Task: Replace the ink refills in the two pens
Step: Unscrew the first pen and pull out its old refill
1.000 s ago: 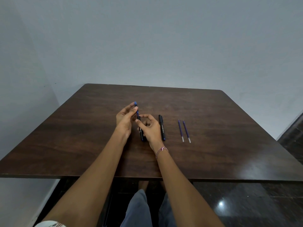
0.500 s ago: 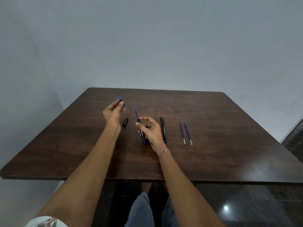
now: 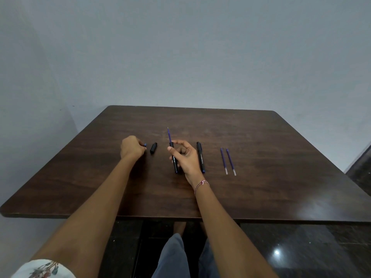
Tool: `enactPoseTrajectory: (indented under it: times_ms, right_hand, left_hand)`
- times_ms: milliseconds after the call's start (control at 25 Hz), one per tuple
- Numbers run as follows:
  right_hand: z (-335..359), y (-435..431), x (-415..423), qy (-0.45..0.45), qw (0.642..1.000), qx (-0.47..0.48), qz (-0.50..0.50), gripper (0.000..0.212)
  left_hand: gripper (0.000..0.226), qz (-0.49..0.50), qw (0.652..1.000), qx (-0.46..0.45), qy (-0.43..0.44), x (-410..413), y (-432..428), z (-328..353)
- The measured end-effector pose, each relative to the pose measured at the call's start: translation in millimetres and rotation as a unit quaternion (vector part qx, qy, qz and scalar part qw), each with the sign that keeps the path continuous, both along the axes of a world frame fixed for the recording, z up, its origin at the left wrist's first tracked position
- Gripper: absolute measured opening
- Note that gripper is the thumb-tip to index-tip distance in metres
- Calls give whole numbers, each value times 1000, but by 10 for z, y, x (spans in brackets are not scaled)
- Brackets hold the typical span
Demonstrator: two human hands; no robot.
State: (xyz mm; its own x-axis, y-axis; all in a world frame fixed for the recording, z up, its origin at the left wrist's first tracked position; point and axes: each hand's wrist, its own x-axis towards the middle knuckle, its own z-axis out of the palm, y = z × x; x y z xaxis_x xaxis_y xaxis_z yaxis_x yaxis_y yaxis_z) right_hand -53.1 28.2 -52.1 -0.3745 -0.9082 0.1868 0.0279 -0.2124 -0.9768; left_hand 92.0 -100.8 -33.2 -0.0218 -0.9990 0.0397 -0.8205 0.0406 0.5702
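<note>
1. The right hand [image 3: 183,156] pinches the first pen [image 3: 174,160] between thumb and forefinger near its upper end, with the other fingers loosely curled. The black barrel slants toward the person. I cannot tell whether its blue lower end touches the table [image 3: 261,137].
2. The old refill [image 3: 169,135], thin and blue-violet, sticks out of the top of that barrel with its fine tip pointing away from the person. This pen is open, but its refill is not yet out.
3. The left hand [image 3: 132,147] sits low at the table, curled round a small blue piece [image 3: 145,145]. Only the end of the piece shows, and it is probably the pen's nose piece.
4. A black cap [image 3: 153,147] lies between the hands, just beside the left one.
5. The second pen [image 3: 200,157] lies just right of the right hand. It looks whole and unopened.
6. Two spare refills [image 3: 223,160] lie side by side further right, apart from both hands, with their clear ends toward the person.
7. The task seems to be at an early stage. Both swaps and the reassembly of both pens remain.
</note>
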Motion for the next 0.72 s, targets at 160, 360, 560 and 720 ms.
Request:
enactPoseTrajectory:
  times_ms: [160,360,560,720]
  right_hand:
    - [-6,-3,-1,4,1000,-3,-2,21]
    - [-26,-29,-11,5,1000,-11,-4,23]
    - [-61,-66,-17,9,1000,-16,-12,24]
    - [-87,-94,-35,10,999,-27,-23,26]
  left_hand:
    - [23,5,1000,-5,-17,11,21,23]
    - [18,-3,978,-36,203,-40,81,170]
    - [23,-130,880,78,451,-246,304,352]
    - [14,-146,852,119,489,-356,378,366]
